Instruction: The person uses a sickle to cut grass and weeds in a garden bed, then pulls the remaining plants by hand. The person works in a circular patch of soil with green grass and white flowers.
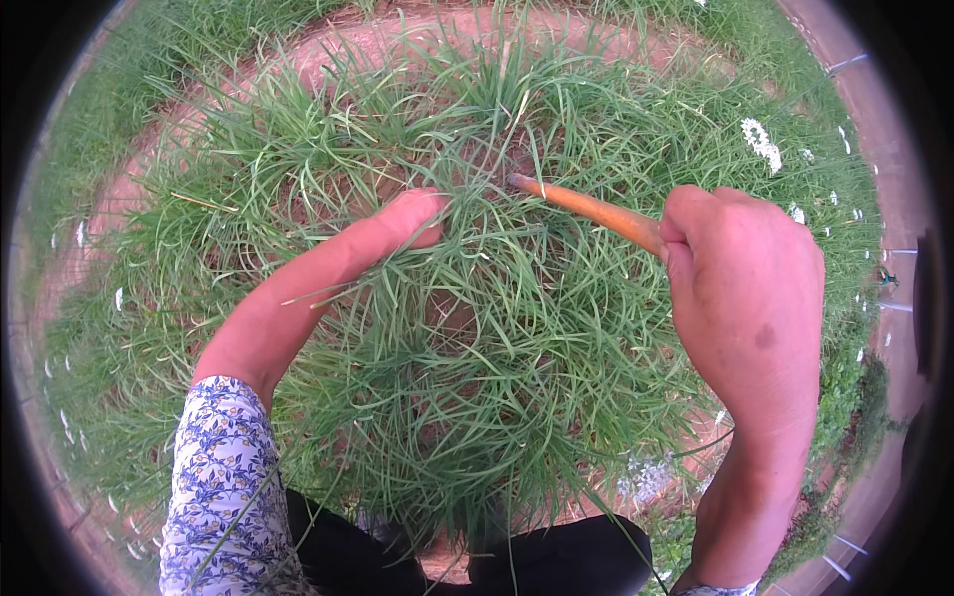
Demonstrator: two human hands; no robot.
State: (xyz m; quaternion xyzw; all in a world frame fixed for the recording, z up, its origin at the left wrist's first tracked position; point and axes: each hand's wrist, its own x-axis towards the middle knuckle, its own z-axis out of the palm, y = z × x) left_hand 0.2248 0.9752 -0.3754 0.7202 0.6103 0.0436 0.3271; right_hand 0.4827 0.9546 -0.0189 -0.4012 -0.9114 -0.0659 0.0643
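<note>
My right hand is closed round the end of an orange-brown wooden handle. The handle slants up and leftward to a dark metal collar, and the tool's working end is lost among the leaves and soil, so its kind does not show. My left hand reaches into a dense clump of long, narrow green leaves, close to the collar. Leaves cover its fingers, so whether they grip anything is hidden. Brown soil shows between the leaves just beyond both hands.
Black-clad knees are at the lower edge, against the near leaves. A bare earth strip curves behind the clump, with more grassy growth beyond. White flower heads stand at the right. A paved strip runs along the right rim.
</note>
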